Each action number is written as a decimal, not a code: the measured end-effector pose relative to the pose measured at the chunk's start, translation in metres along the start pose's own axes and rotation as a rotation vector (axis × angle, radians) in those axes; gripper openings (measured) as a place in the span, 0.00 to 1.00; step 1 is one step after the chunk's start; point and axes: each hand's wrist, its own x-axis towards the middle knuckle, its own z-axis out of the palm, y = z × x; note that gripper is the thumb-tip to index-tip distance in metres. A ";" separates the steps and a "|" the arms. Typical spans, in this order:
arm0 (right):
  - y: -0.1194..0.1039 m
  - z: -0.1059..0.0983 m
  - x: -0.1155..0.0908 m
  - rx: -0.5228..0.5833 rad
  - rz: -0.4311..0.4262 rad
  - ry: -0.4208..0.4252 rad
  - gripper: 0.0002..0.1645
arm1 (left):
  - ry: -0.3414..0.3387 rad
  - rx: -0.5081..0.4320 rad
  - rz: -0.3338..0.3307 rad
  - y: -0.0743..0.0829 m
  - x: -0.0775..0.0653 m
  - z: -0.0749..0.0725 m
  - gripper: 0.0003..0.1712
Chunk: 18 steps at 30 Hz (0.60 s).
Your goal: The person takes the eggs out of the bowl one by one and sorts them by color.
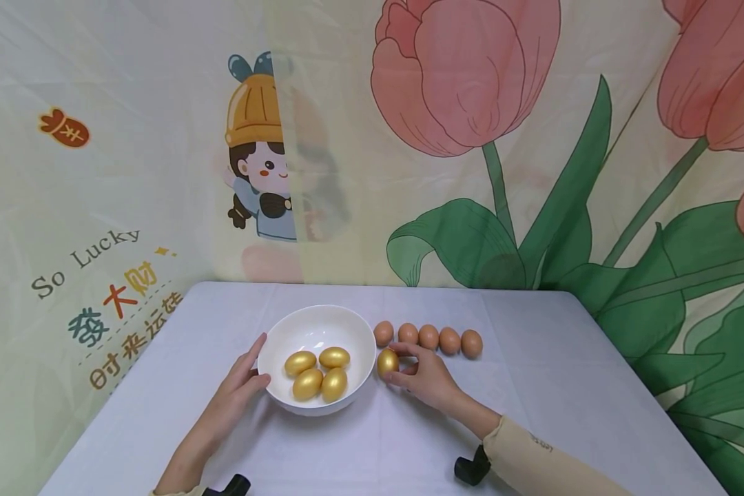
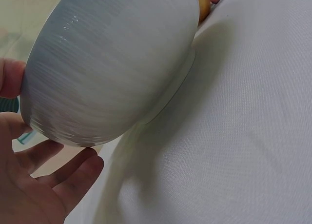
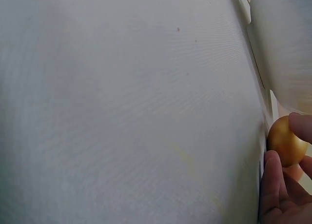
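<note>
A white bowl (image 1: 319, 410) stands on the table, with several gold eggs (image 1: 307, 384) lying inside it. At its left side my left hand (image 1: 232, 393) holds the bowl, thumb and fingers curved against the outer wall; the left wrist view shows that wall (image 2: 112, 68) close up. Just right of the bowl, my right hand (image 1: 430, 379) pinches another gold egg (image 1: 387, 363) between thumb and fingers. The right wrist view shows this gold egg (image 3: 286, 142) low by the tabletop; whether it touches the cloth I cannot tell.
Several brown eggs (image 1: 429, 337) stand in a row behind my right hand, right of the bowl. A white cloth (image 1: 533, 386) covers the table. Behind its far edge hangs a printed curtain (image 1: 328, 262) with tulips and a cartoon figure.
</note>
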 end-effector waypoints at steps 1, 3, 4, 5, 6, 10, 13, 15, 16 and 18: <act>0.000 0.000 -0.001 0.000 0.001 -0.002 0.33 | 0.001 0.000 -0.003 0.000 0.000 0.000 0.41; 0.000 -0.001 -0.002 0.000 0.002 -0.006 0.34 | 0.002 0.000 -0.006 -0.001 0.000 0.000 0.41; 0.000 -0.001 -0.003 -0.002 0.004 -0.008 0.34 | 0.001 -0.001 -0.007 -0.001 0.000 0.000 0.41; -0.001 -0.002 -0.004 -0.003 0.006 -0.011 0.34 | 0.001 -0.001 -0.007 -0.001 0.000 0.000 0.41; -0.001 -0.003 -0.005 -0.006 0.000 -0.013 0.35 | 0.002 -0.001 -0.006 -0.001 -0.001 0.001 0.41; -0.005 -0.011 -0.010 -0.006 0.006 -0.010 0.37 | -0.001 -0.004 0.001 0.000 -0.001 0.001 0.41; -0.008 -0.020 -0.012 0.001 0.004 0.007 0.37 | -0.001 -0.005 0.003 0.000 -0.001 0.001 0.41; -0.013 -0.027 -0.013 0.004 -0.016 0.014 0.38 | -0.001 -0.004 0.002 0.001 -0.001 0.001 0.41; -0.015 -0.030 -0.014 0.003 -0.035 0.016 0.37 | 0.003 -0.003 0.000 0.001 0.000 0.001 0.41; -0.022 -0.038 -0.014 -0.007 -0.076 0.015 0.37 | 0.005 -0.001 -0.003 0.001 0.000 0.001 0.41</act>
